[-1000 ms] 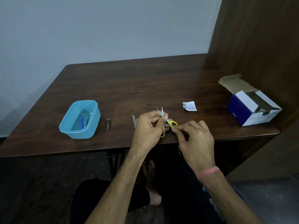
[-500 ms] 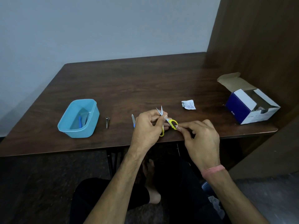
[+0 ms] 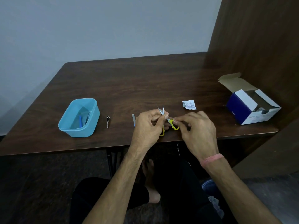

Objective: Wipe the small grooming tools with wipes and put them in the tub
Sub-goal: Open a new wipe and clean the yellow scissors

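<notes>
The left hand (image 3: pixel 148 126) grips the scissors (image 3: pixel 163 118) right of the tub (image 3: pixel 93 117), the right hand (image 3: pixel 196 126) pinches one handle (open blades may prick a finger).

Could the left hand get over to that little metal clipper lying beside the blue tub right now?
Probably yes, but not freely. The nail clipper lies bare on the table, nothing between it and the left hand. That hand grips the yellow scissors, though, so it would have to let go first.
</notes>
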